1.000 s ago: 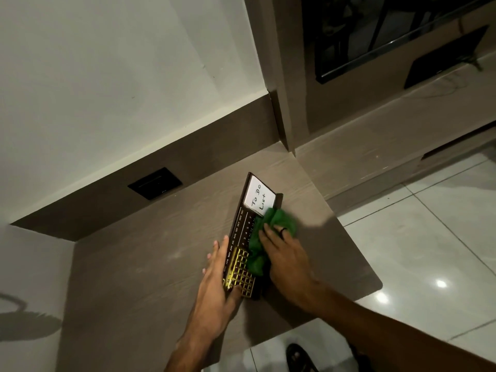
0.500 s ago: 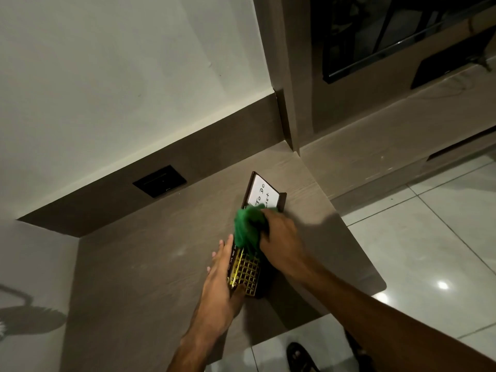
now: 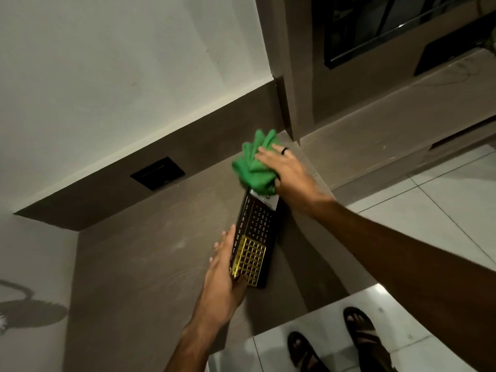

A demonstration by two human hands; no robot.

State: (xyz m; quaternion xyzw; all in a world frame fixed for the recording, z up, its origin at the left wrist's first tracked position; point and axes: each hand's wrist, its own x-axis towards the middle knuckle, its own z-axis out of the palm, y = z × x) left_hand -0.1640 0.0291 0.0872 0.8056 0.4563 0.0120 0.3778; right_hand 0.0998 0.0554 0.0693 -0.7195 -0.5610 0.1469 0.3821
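Note:
A dark calendar board [image 3: 255,229] with a gold grid lies flat on the brown wooden desk [image 3: 147,264]. My left hand [image 3: 222,277] steadies its near end, fingers straight along the left edge and thumb on the gold grid. My right hand [image 3: 290,173], a dark ring on one finger, presses a bunched green cloth [image 3: 255,170] with straight fingers onto the board's far end. The cloth hides most of the white note [image 3: 269,201] there.
A black socket plate [image 3: 157,173] sits in the desk's back panel under a white wall. To the right are a lower wooden shelf [image 3: 402,124] and a dark screen [image 3: 375,28]. The desk's right edge drops to a tiled floor [image 3: 442,210], with my sandalled feet [image 3: 359,328] below.
My right hand has slid the green cloth from the board's middle up to its far end, covering the white note. My left hand has stayed at the near end.

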